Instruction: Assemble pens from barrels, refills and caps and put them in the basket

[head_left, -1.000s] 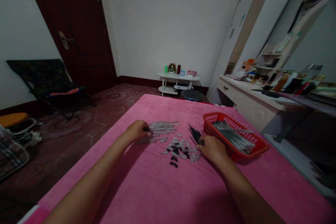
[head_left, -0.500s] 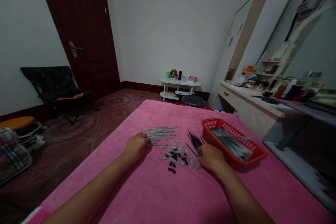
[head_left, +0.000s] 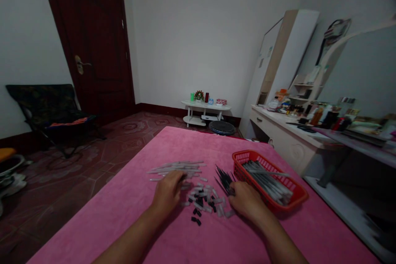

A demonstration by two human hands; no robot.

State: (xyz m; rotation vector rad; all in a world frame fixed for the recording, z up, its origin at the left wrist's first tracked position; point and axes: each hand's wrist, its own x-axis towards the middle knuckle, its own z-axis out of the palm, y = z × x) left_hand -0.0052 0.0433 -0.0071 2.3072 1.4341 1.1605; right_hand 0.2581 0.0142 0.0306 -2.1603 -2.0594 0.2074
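Note:
My left hand (head_left: 168, 192) rests knuckles up on the pink cloth (head_left: 192, 148), its fingers curled at the near end of a row of pale pen barrels (head_left: 176, 168). My right hand (head_left: 246, 203) lies at the base of a bunch of thin black refills (head_left: 223, 177), fingers bent onto them. Between the hands is a scatter of small clear and black caps (head_left: 204, 202). A red plastic basket (head_left: 301, 195) of assembled pens stands just right of my right hand. What either hand holds is hidden under its fingers.
A white dresser (head_left: 287, 140) crowded with bottles runs along the right. Beyond the bed are a small white side table (head_left: 206, 109), a dark round stool (head_left: 221, 127), a dark door (head_left: 99, 41) and a folding chair (head_left: 46, 111) at the left.
The camera has tilted up and shifted. My left hand has slid right and nearer, from the left end of the barrels toward the caps. My right hand stays by the refills.

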